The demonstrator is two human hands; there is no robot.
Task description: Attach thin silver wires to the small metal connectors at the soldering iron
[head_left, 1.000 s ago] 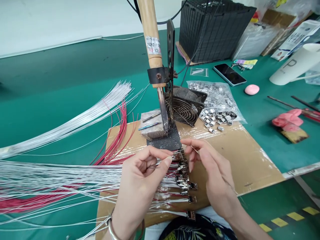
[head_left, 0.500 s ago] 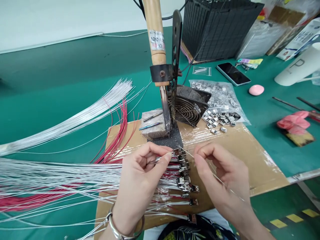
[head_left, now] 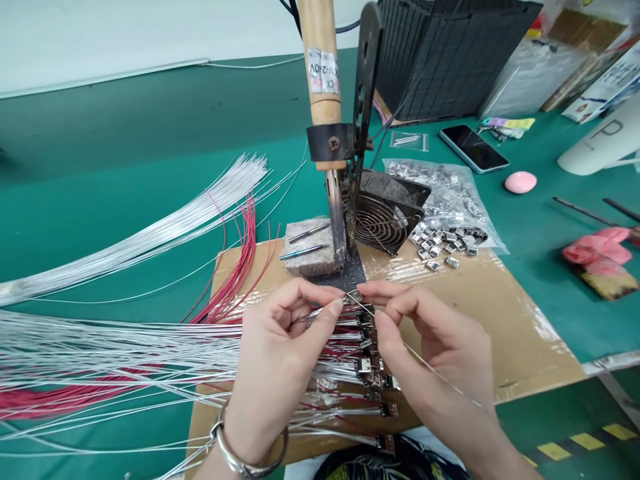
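Metal connector (head_left: 354, 297) lay at the top of a column of wired connectors (head_left: 385, 408) on a cardboard sheet (head_left: 530, 347), just below a scorched metal plate (head_left: 353, 270); the left hand (head_left: 280, 360) was closed, its thumb and forefinger pinching a silver wire (head_left: 320, 313) beside the connector; the right hand (head_left: 430, 347) pinched a thin wire (head_left: 430, 367), whose tip reached the connector; a soldering iron (head_left: 323, 87) stood upright just behind, above a stone block (head_left: 305, 250).

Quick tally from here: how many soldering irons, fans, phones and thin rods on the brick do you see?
Soldering iron: 1
Fan: 1
Phone: 1
Thin rods on the brick: 2
Total: 5
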